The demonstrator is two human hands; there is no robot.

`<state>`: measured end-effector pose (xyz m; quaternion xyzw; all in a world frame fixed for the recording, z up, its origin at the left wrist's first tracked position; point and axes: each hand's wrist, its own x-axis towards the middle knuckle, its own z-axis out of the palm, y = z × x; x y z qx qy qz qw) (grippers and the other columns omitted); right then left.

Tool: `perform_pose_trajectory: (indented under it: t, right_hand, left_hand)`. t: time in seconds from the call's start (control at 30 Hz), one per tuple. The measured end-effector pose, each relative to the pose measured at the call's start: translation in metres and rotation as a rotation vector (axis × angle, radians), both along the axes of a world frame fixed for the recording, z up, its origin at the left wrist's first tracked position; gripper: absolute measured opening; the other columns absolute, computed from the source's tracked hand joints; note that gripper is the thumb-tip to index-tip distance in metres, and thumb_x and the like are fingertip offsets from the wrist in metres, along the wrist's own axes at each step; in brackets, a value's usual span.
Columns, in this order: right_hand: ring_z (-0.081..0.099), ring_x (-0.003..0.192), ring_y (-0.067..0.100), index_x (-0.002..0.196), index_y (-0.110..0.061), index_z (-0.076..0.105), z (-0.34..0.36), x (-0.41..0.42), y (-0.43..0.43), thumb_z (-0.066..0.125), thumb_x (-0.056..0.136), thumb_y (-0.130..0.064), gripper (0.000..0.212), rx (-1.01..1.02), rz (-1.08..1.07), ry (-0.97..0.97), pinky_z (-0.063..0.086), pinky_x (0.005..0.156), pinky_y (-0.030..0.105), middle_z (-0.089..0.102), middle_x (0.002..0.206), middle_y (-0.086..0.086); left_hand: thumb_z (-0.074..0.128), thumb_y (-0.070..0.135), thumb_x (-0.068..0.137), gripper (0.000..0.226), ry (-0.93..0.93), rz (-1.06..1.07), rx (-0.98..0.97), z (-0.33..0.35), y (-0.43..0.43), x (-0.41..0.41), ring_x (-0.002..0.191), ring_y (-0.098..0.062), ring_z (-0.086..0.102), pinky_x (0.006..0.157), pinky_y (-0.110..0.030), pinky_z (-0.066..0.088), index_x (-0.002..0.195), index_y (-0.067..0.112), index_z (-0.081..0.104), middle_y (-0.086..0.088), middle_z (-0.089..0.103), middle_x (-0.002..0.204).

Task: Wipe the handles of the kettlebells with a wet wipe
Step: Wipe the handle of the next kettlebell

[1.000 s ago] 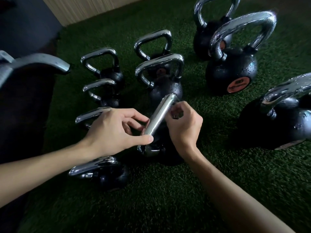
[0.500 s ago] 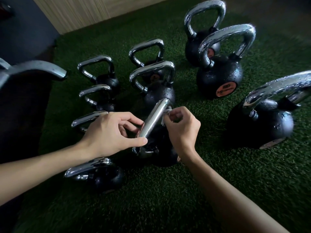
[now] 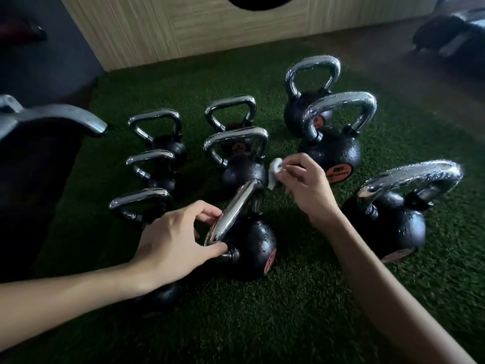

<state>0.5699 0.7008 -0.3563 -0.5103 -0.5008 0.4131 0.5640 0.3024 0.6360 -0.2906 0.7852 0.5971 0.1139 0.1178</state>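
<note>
Black kettlebells [image 3: 333, 151] stand in rows on the turf [image 3: 301, 311]. The near bell [image 3: 254, 245], between the two arms, is the one being cleaned. Its handle [image 3: 233, 211] runs from near left up to far right. The left hand [image 3: 170, 237] has a narrow grip, thumb and fingers curled round the handle's near corner, which I judge steadies the bell. The right hand [image 3: 307, 185] has its grip pinched on the wipe [image 3: 274, 172], a small white wad just beside the handle's far corner and apparently off the metal.

To do this well, wrap the wipe round the bar rather than dabbing with an edge, and draw it along the whole length, underside and both uprights included. The near corner lies under the left grip, so that hand must shift before the corner can be reached. Press lightly enough that the bell does not tip. The big bells [image 3: 388, 224] on the right show beaded drops, so refold to a fresh face before going on to them
</note>
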Motion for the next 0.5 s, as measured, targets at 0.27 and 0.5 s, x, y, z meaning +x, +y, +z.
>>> perform_pose_trajectory:
  t: [0.27, 0.5]
  right_hand:
    - [0.049, 0.072, 0.02, 0.102, -0.023, 0.062, 0.026, 0.014, 0.045, 0.072, 0.089, -0.038, 0.023, -0.181, 0.57, -0.326, 0.038, 0.064, 0.034, 0.063, 0.082, 0.014]
    - [0.05, 0.07, 0.014, 0.102, -0.024, 0.06, 0.0, 0.015, -0.004, 0.069, 0.098, -0.027, 0.011, -0.078, 0.376, -0.266, 0.036, 0.069, 0.036, 0.075, 0.083, -0.003]
  left_hand:
    - [0.085, 0.059, 0.065, 0.063, -0.003, -0.068, -0.006, -0.001, 0.013, -0.009, 0.092, 0.011, 0.058, 0.077, -0.02, 0.05, 0.123, 0.053, 0.059, 0.029, 0.066, 0.101]
    - [0.084, 0.052, 0.076, 0.057, 0.146, -0.221, 0.01, 0.009, 0.044, -0.034, 0.086, -0.006, 0.058, 0.069, -0.021, 0.042, 0.126, 0.061, 0.058, 0.017, 0.058, 0.09]
